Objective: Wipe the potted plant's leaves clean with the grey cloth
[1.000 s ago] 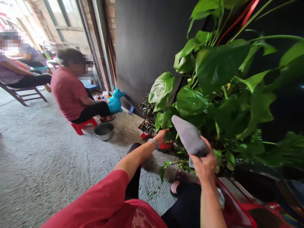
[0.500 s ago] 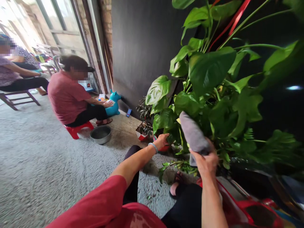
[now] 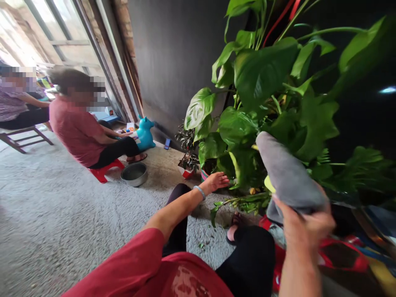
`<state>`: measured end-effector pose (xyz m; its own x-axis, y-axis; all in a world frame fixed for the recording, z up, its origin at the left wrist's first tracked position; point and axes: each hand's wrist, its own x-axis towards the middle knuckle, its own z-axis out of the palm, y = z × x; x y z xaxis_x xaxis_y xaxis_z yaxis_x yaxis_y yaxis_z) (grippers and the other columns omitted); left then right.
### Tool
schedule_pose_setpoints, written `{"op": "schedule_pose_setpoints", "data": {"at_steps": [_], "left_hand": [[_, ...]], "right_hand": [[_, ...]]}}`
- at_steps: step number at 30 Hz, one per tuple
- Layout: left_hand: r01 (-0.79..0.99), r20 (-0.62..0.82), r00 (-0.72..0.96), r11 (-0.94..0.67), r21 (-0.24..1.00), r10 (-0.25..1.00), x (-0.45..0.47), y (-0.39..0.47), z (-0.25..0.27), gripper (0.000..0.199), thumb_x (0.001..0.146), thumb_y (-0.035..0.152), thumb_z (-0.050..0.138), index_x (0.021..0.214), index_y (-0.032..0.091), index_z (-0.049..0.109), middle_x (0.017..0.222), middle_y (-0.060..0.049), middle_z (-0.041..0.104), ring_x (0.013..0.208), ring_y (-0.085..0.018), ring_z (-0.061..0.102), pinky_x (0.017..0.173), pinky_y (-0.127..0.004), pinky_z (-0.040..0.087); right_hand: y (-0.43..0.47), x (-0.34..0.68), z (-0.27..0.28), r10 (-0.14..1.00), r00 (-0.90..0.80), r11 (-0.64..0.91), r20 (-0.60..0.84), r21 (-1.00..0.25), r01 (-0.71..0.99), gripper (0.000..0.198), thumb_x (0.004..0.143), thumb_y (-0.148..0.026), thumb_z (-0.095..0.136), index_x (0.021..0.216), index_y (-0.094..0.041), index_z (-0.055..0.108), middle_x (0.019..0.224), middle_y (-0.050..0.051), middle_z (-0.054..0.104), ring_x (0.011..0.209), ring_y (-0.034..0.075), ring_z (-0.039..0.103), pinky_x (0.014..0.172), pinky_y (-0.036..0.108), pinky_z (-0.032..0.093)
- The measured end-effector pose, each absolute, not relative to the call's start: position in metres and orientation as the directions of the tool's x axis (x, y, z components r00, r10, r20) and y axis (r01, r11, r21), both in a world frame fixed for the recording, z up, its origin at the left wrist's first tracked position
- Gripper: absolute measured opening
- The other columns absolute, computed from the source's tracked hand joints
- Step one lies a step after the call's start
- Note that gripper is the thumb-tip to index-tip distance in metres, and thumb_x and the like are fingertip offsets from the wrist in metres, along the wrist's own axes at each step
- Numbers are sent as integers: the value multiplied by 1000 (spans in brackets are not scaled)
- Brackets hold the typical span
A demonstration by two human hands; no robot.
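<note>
So the right hand (image 3: 305,229) has swung the folded grey cloth (image 3: 287,175) out to the right and up against the big-leaved plant (image 3: 262,103), gripping it tight, while the left hand (image 3: 216,180) has let go of the leaves and now hangs open beside the small red pot (image 3: 204,175), so wiping looks underway. That pot holds the plant's stems; the metal bowl (image 3: 134,174) on the floor looks empty, hard to tell.

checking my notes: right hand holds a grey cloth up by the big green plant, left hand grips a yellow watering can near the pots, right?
Not quite. The head view shows the left hand holding nothing: it is open, fingers spread, near the pots. The rest stands: the right hand holds a grey cloth up by the big green plant.
</note>
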<state>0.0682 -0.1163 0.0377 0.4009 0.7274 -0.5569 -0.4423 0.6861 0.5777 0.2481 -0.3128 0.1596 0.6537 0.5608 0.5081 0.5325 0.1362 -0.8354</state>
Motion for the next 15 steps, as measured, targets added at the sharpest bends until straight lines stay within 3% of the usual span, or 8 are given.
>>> {"op": "schedule_pose_setpoints", "data": {"at_steps": [2, 4, 6, 8, 12, 15], "left_hand": [[-436, -526, 435, 682, 587, 730, 72, -120, 41, 7, 102, 22, 60, 106, 18, 63, 94, -6, 71, 80, -19, 71, 93, -39, 58], [-427, -508, 431, 665, 613, 745, 67, -122, 44, 11, 104, 22, 54, 110, 19, 63, 97, -6, 72, 82, -19, 72, 93, -39, 58], [-412, -509, 409, 651, 638, 757, 57, -123, 45, 13, 104, 23, 53, 111, 20, 63, 96, -6, 73, 81, -18, 72, 90, -36, 58], [-397, -514, 379, 637, 661, 770, 43, -125, 43, 13, 103, 23, 55, 111, 19, 64, 97, -6, 74, 78, -17, 72, 86, -33, 58], [-373, -547, 317, 632, 679, 775, 21, -131, 33, 14, 97, 23, 66, 110, 18, 66, 99, -7, 76, 71, -16, 69, 80, -30, 56], [-376, -554, 314, 637, 673, 771, 9, -132, 22, 14, 94, 23, 71, 107, 17, 68, 96, -8, 76, 71, -16, 70, 78, -29, 55]], "right_hand": [[-290, 243, 143, 659, 649, 17, 380, -870, 492, 77, 59, -53, 85, 128, -22, 73, 127, 18, 76, 118, 42, 69, 106, 55, 52], [-285, 240, 115, 756, 639, -168, 144, -900, 402, 69, 47, -49, 82, 110, -22, 76, 107, 16, 79, 107, 44, 71, 101, 58, 53], [-295, 240, 92, 774, 633, -270, 0, -905, 330, 68, 43, -48, 81, 105, -21, 76, 98, 14, 79, 100, 43, 72, 97, 58, 55], [-305, 245, 83, 755, 656, -231, 20, -927, 295, 77, 45, -51, 84, 115, -18, 75, 103, 13, 79, 99, 40, 72, 95, 55, 57], [-275, 258, 100, 642, 714, -77, 279, -903, 423, 97, 51, -52, 84, 138, -16, 68, 128, 18, 75, 116, 41, 69, 105, 55, 52], [-231, 252, 101, 692, 664, -124, 283, -859, 496, 87, 52, -46, 77, 132, -13, 70, 124, 23, 74, 116, 44, 68, 103, 59, 51]]}}
